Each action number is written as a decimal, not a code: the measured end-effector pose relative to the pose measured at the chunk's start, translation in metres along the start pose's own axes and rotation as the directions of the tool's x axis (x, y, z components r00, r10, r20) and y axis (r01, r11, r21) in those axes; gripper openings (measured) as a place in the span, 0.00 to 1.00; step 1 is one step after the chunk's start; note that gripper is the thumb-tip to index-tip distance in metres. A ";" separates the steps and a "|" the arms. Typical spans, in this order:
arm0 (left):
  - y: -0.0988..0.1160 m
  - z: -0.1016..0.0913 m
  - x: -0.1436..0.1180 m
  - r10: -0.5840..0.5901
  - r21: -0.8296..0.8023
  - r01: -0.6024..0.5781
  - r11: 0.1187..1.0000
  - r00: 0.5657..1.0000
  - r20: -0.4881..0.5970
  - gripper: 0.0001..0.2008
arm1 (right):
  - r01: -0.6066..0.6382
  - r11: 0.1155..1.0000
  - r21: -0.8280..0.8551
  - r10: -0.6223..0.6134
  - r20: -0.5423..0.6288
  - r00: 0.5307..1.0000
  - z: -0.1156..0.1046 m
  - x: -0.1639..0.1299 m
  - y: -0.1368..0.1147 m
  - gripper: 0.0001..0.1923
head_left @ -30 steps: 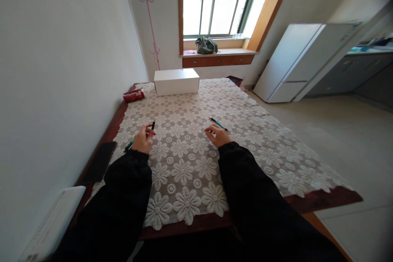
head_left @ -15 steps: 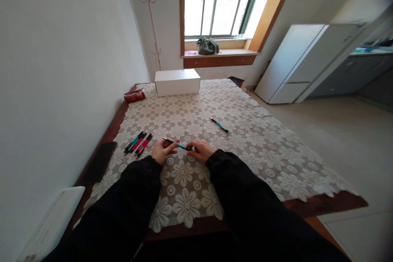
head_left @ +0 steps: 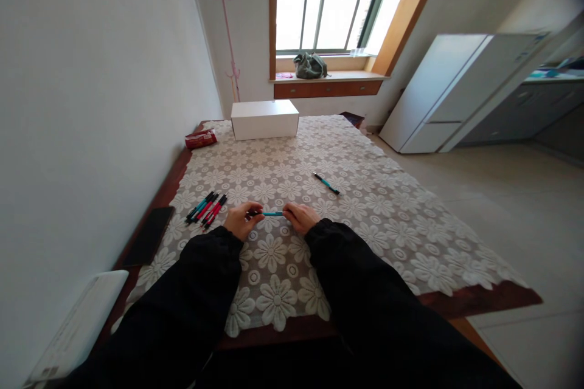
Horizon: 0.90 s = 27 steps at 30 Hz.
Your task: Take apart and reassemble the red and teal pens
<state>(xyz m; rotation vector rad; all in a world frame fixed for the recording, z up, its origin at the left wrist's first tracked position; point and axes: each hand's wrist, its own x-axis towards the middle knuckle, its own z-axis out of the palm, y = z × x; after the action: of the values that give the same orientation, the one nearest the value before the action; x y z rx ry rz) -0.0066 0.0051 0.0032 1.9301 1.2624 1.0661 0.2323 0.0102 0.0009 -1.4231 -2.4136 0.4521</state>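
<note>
A teal and black pen (head_left: 272,214) is held level between my two hands, just above the lace tablecloth. My left hand (head_left: 244,219) pinches its dark left end, which the fingers partly hide. At the other end, the fingertips of my right hand (head_left: 300,217) are closed round the pen. Several teal, red and black pens (head_left: 206,209) lie side by side to the left of my left hand. Farther off to the right, a single teal and black pen (head_left: 326,183) rests on the cloth.
The lace tablecloth (head_left: 278,301) covers a dark red table. At its far end stand a white box (head_left: 264,120) and a red packet (head_left: 201,138). Along the left edge lie a black flat object (head_left: 148,236) and a white device (head_left: 82,322), close to the wall.
The pen in my hands has turned from slanted to level. My left fingers have closed over its dark end, and my right hand has shifted slightly up. The other pens lie as before.
</note>
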 end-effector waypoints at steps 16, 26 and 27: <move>-0.009 -0.009 0.003 0.139 0.296 -0.181 0.938 0.978 0.155 0.08 | -0.011 0.995 -0.094 0.020 0.087 0.996 0.005 0.003 0.005 0.15; -0.005 -0.006 0.002 0.039 0.401 -0.094 0.911 0.989 0.144 0.09 | -0.022 0.994 -0.104 0.029 0.069 0.997 0.002 0.001 0.002 0.14; -0.005 -0.006 0.002 0.038 0.411 -0.096 0.907 0.988 0.147 0.09 | -0.018 0.994 -0.107 0.025 0.067 0.997 0.001 0.001 0.002 0.13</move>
<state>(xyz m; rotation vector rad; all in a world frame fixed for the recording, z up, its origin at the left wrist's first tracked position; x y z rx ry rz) -0.0138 0.0093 0.0031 2.3342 1.4430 0.7180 0.2326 0.0117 -0.0008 -1.5018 -2.5131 0.3879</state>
